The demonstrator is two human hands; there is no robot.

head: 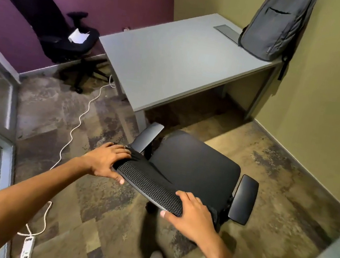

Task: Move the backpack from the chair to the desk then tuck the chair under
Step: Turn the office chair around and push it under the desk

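Both hands on the chair back, bag already up on the worktop

The left hand (107, 161) and right hand (192, 216) each gripped the mesh top of the chair (195, 161), which sat just short of the worktop (175, 62), not tucked in. The backpack (274, 25) stood upright on the far corner, leaning on the wall.
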